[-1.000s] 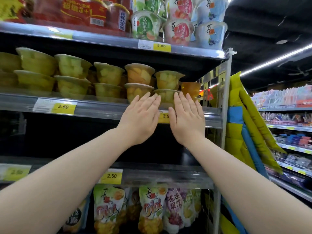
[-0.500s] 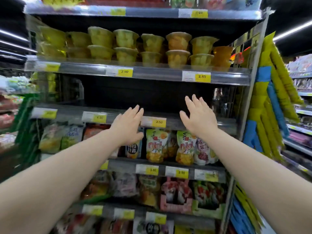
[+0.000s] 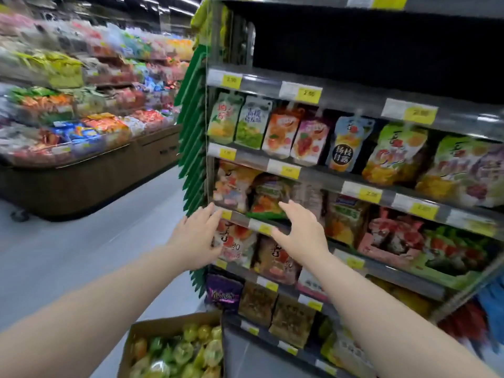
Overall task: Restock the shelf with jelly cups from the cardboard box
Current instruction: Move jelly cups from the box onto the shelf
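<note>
Jelly cups [image 3: 177, 350] in cardboard box [image 3: 152, 327], beside shelf [image 3: 321, 177], floor [image 3: 81, 255] left

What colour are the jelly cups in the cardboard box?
Jelly cups look mostly yellow-green, in the head view.

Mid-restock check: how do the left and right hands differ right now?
The left hand is at the shelf unit's left corner; the right hand is further in, in front of the bags. The left hand's fingers point up and right, the right hand's up and left, so they lean toward each other. Both are open, hold nothing, and are above the cardboard box of jelly cups.
</note>
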The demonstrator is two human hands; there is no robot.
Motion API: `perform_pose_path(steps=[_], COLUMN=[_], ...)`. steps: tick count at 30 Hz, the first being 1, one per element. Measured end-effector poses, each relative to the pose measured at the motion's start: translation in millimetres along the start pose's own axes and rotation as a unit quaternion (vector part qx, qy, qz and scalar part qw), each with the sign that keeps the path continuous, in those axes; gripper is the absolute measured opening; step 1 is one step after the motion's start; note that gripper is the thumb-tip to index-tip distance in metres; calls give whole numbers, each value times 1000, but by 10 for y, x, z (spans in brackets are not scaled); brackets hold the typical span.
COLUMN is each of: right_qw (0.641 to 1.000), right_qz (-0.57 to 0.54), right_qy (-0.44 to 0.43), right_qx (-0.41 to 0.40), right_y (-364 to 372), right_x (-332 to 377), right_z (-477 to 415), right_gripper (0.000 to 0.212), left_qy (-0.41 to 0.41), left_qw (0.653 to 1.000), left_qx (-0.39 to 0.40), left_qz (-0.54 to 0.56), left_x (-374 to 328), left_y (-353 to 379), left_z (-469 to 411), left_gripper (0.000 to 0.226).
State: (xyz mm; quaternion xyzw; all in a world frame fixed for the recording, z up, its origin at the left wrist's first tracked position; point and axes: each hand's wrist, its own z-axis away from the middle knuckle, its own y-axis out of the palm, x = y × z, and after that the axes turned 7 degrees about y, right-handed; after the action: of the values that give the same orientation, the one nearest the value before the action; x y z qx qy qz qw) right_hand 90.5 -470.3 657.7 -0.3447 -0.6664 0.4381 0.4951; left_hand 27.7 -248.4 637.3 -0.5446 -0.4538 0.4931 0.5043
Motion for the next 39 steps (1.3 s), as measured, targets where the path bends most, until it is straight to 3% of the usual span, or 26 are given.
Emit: perform_pose_path(steps=[7, 20, 25, 31, 39], right_qw=[994, 954, 934, 913, 903], right_qz=[-21, -38, -41, -67, -70], right_qy=[6, 118, 170, 218, 172], right_qx=[105, 272, 310, 338, 388], right_y=[1314, 3657, 4613, 5951, 7611], right_x=[292, 229, 92, -41, -414], right_z=[-289, -642, -338, 34, 327], right_gripper=[66, 63, 52, 54, 53], left_qy=[-59, -80, -93, -84, -51], left_qw=[995, 958, 942, 922, 877], left_qx=[79, 248, 292, 351, 465], left_qz=[31, 120, 134, 139, 113], left_x=[869, 2116, 2374, 2647, 2819], left_y=[786, 2606, 3534, 4957, 6859], left_z=[47, -349, -163, -9, 94], left_gripper=[80, 77, 78, 75, 63])
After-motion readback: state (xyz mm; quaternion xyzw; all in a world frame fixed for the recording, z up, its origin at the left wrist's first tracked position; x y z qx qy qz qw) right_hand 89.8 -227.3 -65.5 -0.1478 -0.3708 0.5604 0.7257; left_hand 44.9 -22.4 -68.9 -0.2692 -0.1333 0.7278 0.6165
